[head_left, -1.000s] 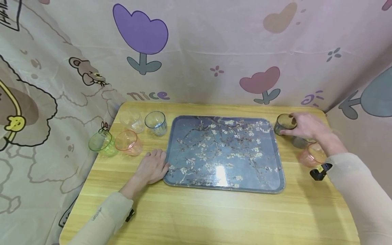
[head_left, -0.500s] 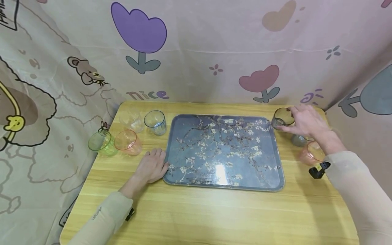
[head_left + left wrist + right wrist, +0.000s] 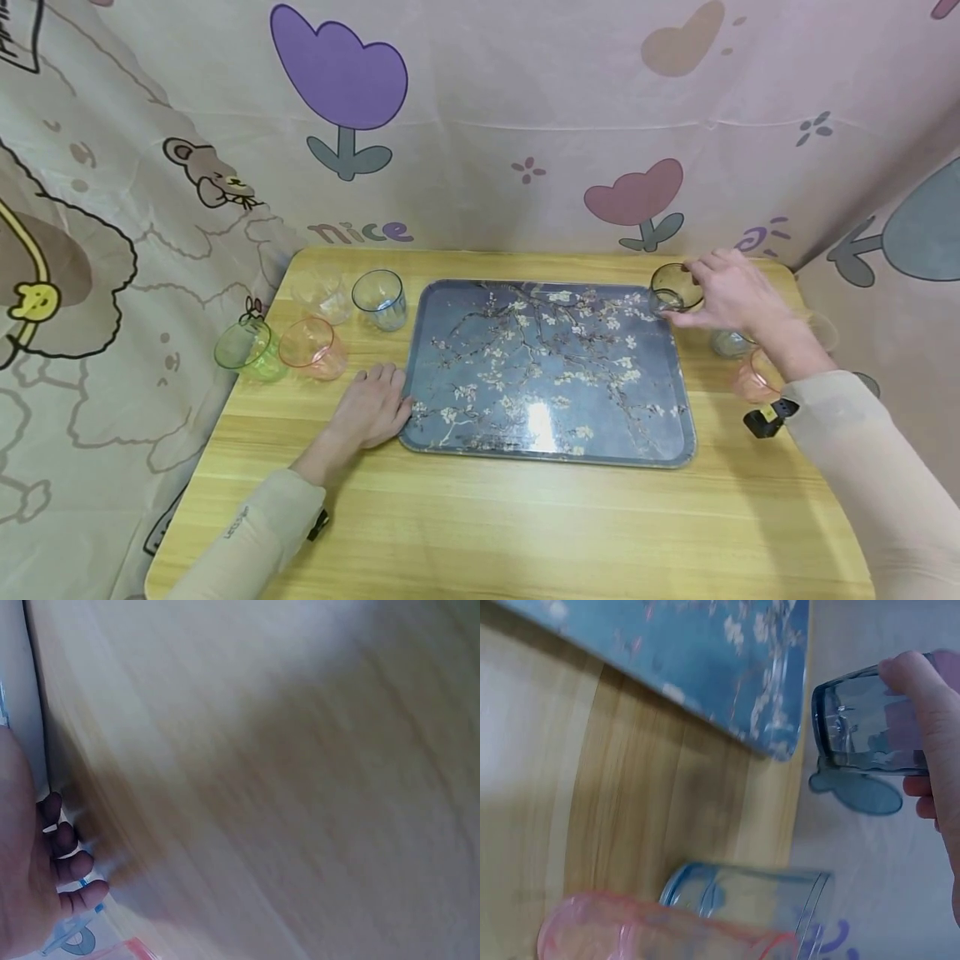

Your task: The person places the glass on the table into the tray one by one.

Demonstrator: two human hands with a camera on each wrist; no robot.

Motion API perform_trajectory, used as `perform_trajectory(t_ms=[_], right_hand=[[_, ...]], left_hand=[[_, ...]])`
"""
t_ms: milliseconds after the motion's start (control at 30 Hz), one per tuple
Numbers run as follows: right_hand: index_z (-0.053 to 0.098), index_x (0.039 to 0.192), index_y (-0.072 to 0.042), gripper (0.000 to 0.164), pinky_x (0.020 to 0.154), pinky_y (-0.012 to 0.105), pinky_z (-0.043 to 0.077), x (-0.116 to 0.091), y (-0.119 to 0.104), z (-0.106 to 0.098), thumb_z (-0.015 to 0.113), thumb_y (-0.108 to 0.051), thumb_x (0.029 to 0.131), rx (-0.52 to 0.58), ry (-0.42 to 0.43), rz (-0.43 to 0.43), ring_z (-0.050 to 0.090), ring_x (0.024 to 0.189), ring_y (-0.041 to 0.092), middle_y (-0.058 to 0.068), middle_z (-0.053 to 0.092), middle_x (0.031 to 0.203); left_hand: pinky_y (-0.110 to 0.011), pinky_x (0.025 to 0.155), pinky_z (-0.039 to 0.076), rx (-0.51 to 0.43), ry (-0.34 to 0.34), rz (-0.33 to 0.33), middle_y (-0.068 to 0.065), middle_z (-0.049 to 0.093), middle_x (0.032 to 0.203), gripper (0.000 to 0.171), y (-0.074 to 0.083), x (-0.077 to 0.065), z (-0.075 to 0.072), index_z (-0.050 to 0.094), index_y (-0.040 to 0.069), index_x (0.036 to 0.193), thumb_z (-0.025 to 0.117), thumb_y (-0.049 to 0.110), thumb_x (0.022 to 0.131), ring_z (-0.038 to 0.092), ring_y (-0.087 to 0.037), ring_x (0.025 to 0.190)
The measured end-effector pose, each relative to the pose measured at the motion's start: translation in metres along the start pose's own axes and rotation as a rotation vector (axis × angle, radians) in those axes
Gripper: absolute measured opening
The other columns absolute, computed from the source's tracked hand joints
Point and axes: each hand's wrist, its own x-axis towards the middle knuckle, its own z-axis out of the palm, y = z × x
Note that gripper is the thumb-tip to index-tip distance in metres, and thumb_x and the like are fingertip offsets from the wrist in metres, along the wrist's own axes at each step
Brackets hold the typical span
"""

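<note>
At the tray's far right corner, my right hand grips a smoky grey drinking glass, thumb on one side and fingers on the other. In the right wrist view the glass appears lifted off the table, close to the tray corner. The flower-patterned blue-grey tray lies flat in the middle of the table. My left hand rests beside the tray's left edge with relaxed fingers, its thumb side touching the rim.
Left of the tray stand a blue-rimmed glass, a clear glass, an orange glass and a green glass. Right of it are a bluish glass and a pink-orange glass, partly behind my right arm. A printed curtain hangs behind.
My right hand has raised the smoky glass from the table right of the tray and moved it left to the tray's far right corner. The left hand has stayed put.
</note>
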Motion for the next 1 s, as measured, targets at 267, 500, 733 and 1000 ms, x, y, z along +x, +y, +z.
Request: perform_trajectory(t_ms=[267,500,733,1000], right_hand=[[0.065,0.126,0.011,0.094,0.094,0.056,0.051,0.01,-0.02,0.004,0.083,-0.061,0.068,0.056,0.056,-0.039,0.066,0.101,0.045,0.031,0.073,0.11],[0.065,0.128,0.012,0.094,0.099,0.057,0.051,0.022,-0.04,0.01,0.082,-0.059,0.068,0.11,0.09,-0.019,0.067,0.104,0.045,0.029,0.074,0.112],[0.065,0.128,0.008,0.092,0.105,0.058,0.05,0.037,-0.06,0.015,0.087,-0.057,0.066,0.161,0.097,0.037,0.065,0.117,0.046,0.027,0.072,0.124],[0.065,0.128,0.006,0.089,0.115,0.06,0.044,0.052,-0.08,0.023,0.086,-0.058,0.07,0.204,0.062,0.023,0.062,0.123,0.047,0.026,0.072,0.125]], left_hand=[[-0.051,0.081,0.051,-0.007,-0.009,-0.006,-0.017,0.058,0.098,0.033,0.001,0.0,-0.001,0.053,0.001,0.107,0.056,0.033,0.101,0.058,-0.034,0.091],[-0.051,0.08,0.051,-0.004,-0.002,-0.004,-0.016,0.058,0.096,0.033,0.001,-0.001,-0.001,0.053,0.001,0.105,0.056,0.033,0.101,0.058,-0.034,0.09],[-0.051,0.08,0.051,0.004,0.005,0.002,-0.016,0.058,0.096,0.032,0.002,0.0,-0.003,0.053,0.002,0.104,0.056,0.033,0.101,0.058,-0.034,0.09],[-0.051,0.081,0.051,0.002,-0.005,0.0,-0.016,0.058,0.097,0.033,0.002,-0.001,-0.004,0.054,0.001,0.106,0.056,0.033,0.101,0.058,-0.034,0.091]])
